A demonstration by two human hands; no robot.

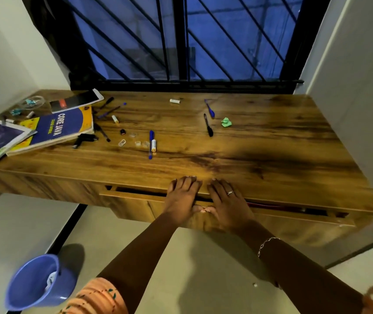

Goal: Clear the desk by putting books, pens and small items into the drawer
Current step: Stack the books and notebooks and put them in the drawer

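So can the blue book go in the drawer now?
Not yet. The drawer is open only a crack, too narrow for the blue book, and the left hand and right hand lie across the gap.

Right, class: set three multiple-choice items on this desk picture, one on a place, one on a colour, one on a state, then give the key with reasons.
1. Where on the desk do the books lie? A) right end B) left end C) middle
2. What colour is the crumpled paper scrap? A) red B) white C) green
3. How does the drawer stand? A) slightly open B) fully shut C) taken out
Key: 1 B, they overlap at the left end; 2 C, plainly green; 3 A, a dark gap shows behind its front.
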